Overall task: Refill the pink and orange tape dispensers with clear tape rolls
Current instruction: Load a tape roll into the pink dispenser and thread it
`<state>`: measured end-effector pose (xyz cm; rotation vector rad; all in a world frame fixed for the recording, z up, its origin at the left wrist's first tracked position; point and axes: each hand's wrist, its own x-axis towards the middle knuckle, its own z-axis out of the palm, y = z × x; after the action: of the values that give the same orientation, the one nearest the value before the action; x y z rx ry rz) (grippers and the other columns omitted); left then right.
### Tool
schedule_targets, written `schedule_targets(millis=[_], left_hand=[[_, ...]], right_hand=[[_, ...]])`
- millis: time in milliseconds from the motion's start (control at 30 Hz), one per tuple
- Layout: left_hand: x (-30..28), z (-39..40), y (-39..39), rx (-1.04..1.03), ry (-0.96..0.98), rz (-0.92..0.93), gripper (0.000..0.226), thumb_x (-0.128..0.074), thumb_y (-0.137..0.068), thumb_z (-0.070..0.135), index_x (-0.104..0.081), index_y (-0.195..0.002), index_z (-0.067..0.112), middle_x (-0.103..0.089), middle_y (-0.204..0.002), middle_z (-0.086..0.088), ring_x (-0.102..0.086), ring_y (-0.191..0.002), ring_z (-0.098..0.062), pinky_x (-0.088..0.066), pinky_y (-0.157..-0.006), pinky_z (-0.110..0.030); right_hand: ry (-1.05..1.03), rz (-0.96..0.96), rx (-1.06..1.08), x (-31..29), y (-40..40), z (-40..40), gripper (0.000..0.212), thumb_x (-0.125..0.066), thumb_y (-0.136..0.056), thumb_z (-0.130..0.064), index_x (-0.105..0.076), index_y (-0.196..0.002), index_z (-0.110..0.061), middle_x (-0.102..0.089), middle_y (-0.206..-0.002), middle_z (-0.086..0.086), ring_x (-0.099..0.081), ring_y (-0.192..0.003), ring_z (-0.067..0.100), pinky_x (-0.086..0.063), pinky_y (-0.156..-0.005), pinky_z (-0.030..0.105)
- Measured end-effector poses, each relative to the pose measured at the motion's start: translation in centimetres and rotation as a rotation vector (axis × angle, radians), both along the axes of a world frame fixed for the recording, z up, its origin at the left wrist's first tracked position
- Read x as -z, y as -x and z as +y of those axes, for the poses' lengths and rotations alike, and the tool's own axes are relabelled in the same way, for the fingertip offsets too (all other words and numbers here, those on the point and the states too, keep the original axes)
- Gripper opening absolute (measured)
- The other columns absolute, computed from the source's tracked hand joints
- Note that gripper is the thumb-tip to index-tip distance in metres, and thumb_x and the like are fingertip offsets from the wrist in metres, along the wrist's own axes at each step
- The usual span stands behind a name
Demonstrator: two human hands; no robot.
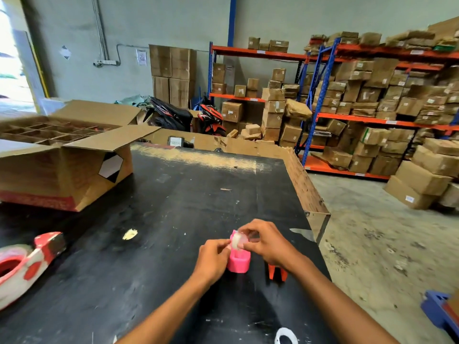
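Note:
A small pink tape dispenser [239, 262] stands on the black table [159, 219]. A clear tape roll [239, 240] sits at its top. My right hand [267, 240] pinches the roll from the right. My left hand [214, 256] touches the dispenser's left side and the roll's edge. The orange tape dispenser [276, 272] stands just to the right, mostly hidden under my right wrist. Another clear tape roll [285, 336] lies near the table's front edge.
A large red-and-white tape gun [27, 264] lies at the left. An open cardboard box [62, 155] with dividers occupies the far left. The table's right edge [315, 214] drops to the concrete floor. Shelves of cartons stand behind.

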<state>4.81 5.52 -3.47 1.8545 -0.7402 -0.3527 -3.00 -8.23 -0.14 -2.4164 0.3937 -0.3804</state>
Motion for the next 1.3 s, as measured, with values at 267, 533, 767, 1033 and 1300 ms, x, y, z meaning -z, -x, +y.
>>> schedule_targets(millis=[267, 533, 767, 1033, 1300], left_hand=[[2.2, -0.5, -0.8, 0.019, 0.096, 0.026, 0.017, -0.061, -0.086, 0.015, -0.077, -0.092, 0.017, -0.079, -0.085, -0.001, -0.062, -0.077, -0.001, -0.051, -0.068, -0.021], [3.1, -0.7, -1.4, 0.051, 0.145, 0.04, 0.019, -0.06, -0.087, 0.018, -0.077, -0.093, 0.023, -0.078, -0.085, 0.01, -0.06, -0.073, 0.015, -0.052, -0.071, -0.019], [3.3, -0.5, -1.5, 0.056, 0.158, 0.021, 0.017, -0.06, -0.087, 0.02, -0.075, -0.088, 0.026, -0.07, -0.078, 0.023, -0.056, -0.07, 0.022, -0.05, -0.074, -0.015], [3.2, -0.6, -1.3, 0.047, 0.156, 0.006, 0.019, -0.061, -0.086, 0.021, -0.07, -0.083, 0.037, -0.064, -0.062, 0.037, -0.057, -0.07, 0.022, -0.05, -0.073, -0.016], [3.7, -0.7, -1.4, 0.054, 0.161, 0.1, 0.018, -0.062, -0.087, 0.021, -0.075, -0.085, 0.034, -0.078, -0.081, 0.017, -0.062, -0.079, 0.009, -0.057, -0.08, -0.032]], right_hand=[[-0.015, 0.047, 0.033, 0.3, -0.8, -0.4, 0.027, -0.08, -0.066, -0.016, -0.062, -0.082, -0.029, -0.066, -0.087, -0.003, -0.066, -0.087, 0.017, -0.058, -0.081, 0.042], [-0.022, 0.035, -0.054, 1.0, -0.2, -0.9, 0.04, -0.08, -0.07, -0.015, -0.069, -0.109, -0.019, -0.062, -0.102, 0.01, -0.065, -0.095, 0.018, -0.057, -0.084, 0.026], [0.003, 0.045, -0.028, 1.5, -0.3, -1.9, 0.022, -0.084, -0.065, -0.022, -0.07, -0.081, -0.018, -0.073, -0.088, 0.002, -0.069, -0.083, 0.01, -0.057, -0.079, 0.031], [0.023, 0.238, -0.11, 0.5, -2.2, -3.0, 0.059, -0.083, -0.065, -0.017, -0.063, -0.12, -0.018, -0.074, -0.095, 0.002, -0.069, -0.088, 0.013, -0.057, -0.087, 0.035], [0.025, 0.259, -0.124, 0.2, -2.1, -2.4, 0.033, -0.08, -0.068, -0.013, -0.071, -0.1, -0.011, -0.062, -0.082, -0.001, -0.064, -0.081, 0.019, -0.055, -0.082, 0.039]])
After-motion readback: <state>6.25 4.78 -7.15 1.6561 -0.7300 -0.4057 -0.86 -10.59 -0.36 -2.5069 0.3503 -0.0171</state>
